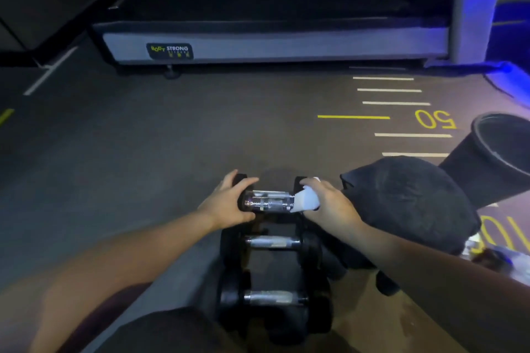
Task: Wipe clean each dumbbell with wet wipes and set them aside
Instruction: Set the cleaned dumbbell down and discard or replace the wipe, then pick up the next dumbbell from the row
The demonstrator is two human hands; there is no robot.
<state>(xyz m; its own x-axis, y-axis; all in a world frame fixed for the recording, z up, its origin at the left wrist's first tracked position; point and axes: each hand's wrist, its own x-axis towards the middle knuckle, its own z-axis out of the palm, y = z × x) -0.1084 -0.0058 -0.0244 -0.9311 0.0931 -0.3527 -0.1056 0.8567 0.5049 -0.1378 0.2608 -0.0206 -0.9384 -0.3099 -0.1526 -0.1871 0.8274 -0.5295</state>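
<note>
The far dumbbell (pixel 269 202) lies on the floor (pixel 143 137) ahead of two more (pixel 272 242); likely heavy, rigid, its chrome bar slick when wet, so best held by the rubbery ends; left hand (pixel 229 200) cups the left end, fingers curled over it; right hand (pixel 327 200) presses a wipe (pixel 305 199) on the right end; the bin (pixel 493 160) at right lies tipped, contents unseen.

Head-worn view, forward-down, close over gym floor (pixel 160 135)
</note>
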